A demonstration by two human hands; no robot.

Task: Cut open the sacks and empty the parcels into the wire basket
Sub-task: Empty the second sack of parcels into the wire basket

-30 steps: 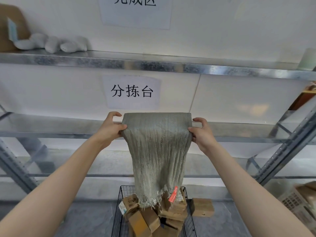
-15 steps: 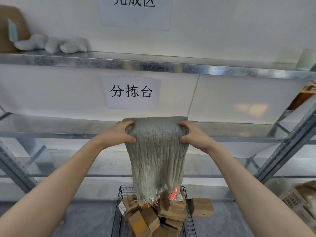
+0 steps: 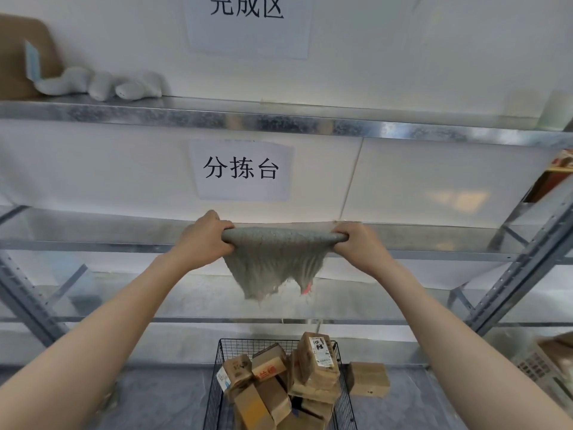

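The limp grey woven sack [image 3: 273, 262], a moment ago trailing into the black wire basket [image 3: 218, 364], is now gathered well above it. The left hand [image 3: 201, 240] and right hand [image 3: 359, 246] each grip its rolled top edge. Brown cardboard parcels [image 3: 279, 386] fill the basket, so this sack looks emptied.

Head-worn wide-angle camera, facing forward, close to shelving [image 3: 310, 122]; wire basket [image 3: 248, 346] at bottom edge.
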